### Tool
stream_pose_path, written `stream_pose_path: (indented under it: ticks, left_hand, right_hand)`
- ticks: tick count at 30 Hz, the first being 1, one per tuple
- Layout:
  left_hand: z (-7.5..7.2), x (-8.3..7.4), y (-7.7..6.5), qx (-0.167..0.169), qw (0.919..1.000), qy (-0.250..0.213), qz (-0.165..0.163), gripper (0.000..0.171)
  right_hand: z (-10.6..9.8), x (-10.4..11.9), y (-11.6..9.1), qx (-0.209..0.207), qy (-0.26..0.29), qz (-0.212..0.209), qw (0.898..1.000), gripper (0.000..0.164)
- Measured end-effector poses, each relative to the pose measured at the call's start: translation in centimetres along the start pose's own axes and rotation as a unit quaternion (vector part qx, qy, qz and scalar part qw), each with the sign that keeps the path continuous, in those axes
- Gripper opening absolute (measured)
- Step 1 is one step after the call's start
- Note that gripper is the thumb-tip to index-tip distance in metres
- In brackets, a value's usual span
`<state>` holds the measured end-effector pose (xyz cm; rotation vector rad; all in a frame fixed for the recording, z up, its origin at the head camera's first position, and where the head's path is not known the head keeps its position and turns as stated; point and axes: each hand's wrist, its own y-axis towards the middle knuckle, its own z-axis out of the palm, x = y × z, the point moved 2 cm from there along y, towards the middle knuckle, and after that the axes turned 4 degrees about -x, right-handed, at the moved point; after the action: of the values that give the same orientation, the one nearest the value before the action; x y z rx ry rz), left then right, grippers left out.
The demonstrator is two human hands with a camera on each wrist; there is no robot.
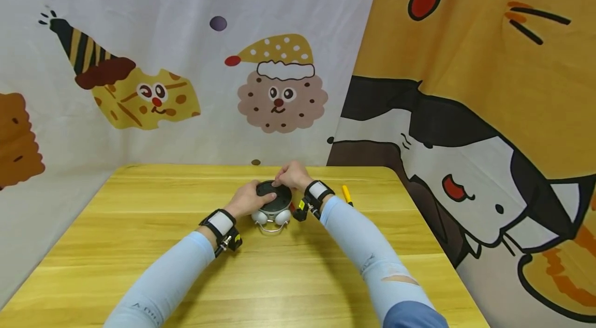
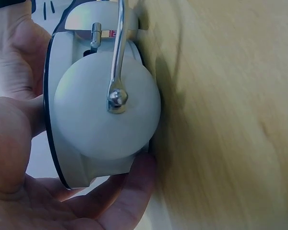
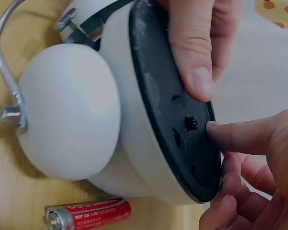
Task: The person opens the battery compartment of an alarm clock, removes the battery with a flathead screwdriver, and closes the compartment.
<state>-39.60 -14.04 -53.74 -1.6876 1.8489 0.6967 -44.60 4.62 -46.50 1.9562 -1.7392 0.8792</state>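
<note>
A white twin-bell alarm clock (image 1: 279, 192) with a black back lies back side up on the table, its bells and wire handle toward me. My left hand (image 1: 247, 199) grips its left side. The left thumb lies across the black back (image 3: 156, 91), while the other fingers curl under the clock's side in the left wrist view. At the far right edge, my right hand (image 1: 292, 175) pinches the rim, thumb tip (image 3: 216, 132) on the back and fingers bent below. Small slots and a black knob (image 3: 191, 123) show on the back.
A red AA battery (image 3: 101, 214) lies on the wooden table (image 1: 261, 276) close beside the clock. Farther right is a thin tool with a yellow handle (image 1: 346, 192). A cartoon-printed curtain (image 1: 177, 17) hangs behind the table's back edge.
</note>
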Motion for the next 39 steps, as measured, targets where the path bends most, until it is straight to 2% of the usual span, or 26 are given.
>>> stream_pose_path:
  ticks: [5,7,10,13,19,23,25,26,28,29,30,32,34,35,36,37,39]
  left_hand:
    - [1.1,1.5,1.4,-0.006,1.0,0.003,-0.001,0.094]
    - [1.6,2.1,2.1,-0.003,1.0,0.006,-0.003,0.098]
    - [1.8,2.4,2.4,0.003,0.9999,0.01,-0.002,0.103]
    - [1.2,1.3,1.4,0.003,1.0,0.009,0.001,0.1]
    - [-1.7,-2.6,-2.7,0.006,0.9997,-0.016,0.016,0.089]
    - [-2.8,-3.4,-4.4,0.01,0.9993,-0.019,0.031,0.092]
    - [-3.2,-3.5,-4.9,0.006,0.9985,0.002,0.055,0.098]
    - [-3.5,-3.5,-5.2,0.003,0.9968,0.021,0.078,0.103]
    - [-4.0,-3.5,-5.6,-0.006,0.9878,0.074,0.137,0.114]
    - [-4.3,-3.5,-5.8,-0.012,0.9794,0.108,0.17,0.12]
    - [-4.5,-3.5,-6.0,-0.018,0.9673,0.146,0.207,0.126]
    - [-4.8,-3.6,-6.3,-0.029,0.9373,0.21,0.277,0.135]
    - [-5.1,-3.8,-6.6,-0.032,0.9086,0.256,0.328,0.138]
    - [-5.1,-3.9,-6.8,-0.029,0.898,0.272,0.345,0.137]
    - [-5.2,-4.0,-6.9,-0.025,0.8901,0.281,0.358,0.134]
    - [-5.2,-4.1,-7.0,-0.018,0.8868,0.284,0.364,0.128]
    - [-5.1,-4.2,-7.2,-0.001,0.8848,0.288,0.366,0.115]
  right_hand:
    - [-0.4,-0.3,-1.1,-0.029,-0.023,-0.053,0.998,0.018]
    - [-0.5,-0.6,-1.5,-0.044,-0.043,-0.078,0.995,0.02]
    - [-0.7,-0.9,-2.0,-0.06,-0.076,-0.112,0.989,0.022]
    - [-0.9,-1.2,-2.4,-0.063,-0.099,-0.139,0.983,0.02]
    - [-1.7,-1.8,-3.3,-0.056,-0.113,-0.202,0.971,0.015]
    - [-2.3,-2.3,-4.1,-0.062,-0.101,-0.268,0.956,0.013]
    - [-2.6,-2.7,-4.7,-0.061,-0.102,-0.306,0.945,0.015]
    - [-2.7,-2.9,-5.0,-0.057,-0.104,-0.325,0.938,0.018]
    - [-3.0,-3.3,-5.6,-0.047,-0.121,-0.365,0.922,0.03]
    - [-3.0,-3.6,-5.9,-0.039,-0.136,-0.383,0.913,0.039]
    - [-3.0,-3.8,-6.2,-0.031,-0.151,-0.401,0.903,0.047]
    - [-2.9,-4.3,-6.7,-0.014,-0.183,-0.433,0.883,0.065]
    - [-2.7,-4.6,-7.2,-0.006,-0.212,-0.459,0.863,0.082]
    - [-2.6,-4.8,-7.4,-0.004,-0.225,-0.467,0.855,0.089]
    - [-2.5,-4.9,-7.6,-0.002,-0.235,-0.475,0.848,0.095]
    - [-2.3,-5.1,-7.7,-0.003,-0.245,-0.48,0.842,0.099]
    - [-2.1,-5.3,-7.9,-0.005,-0.259,-0.484,0.836,0.105]
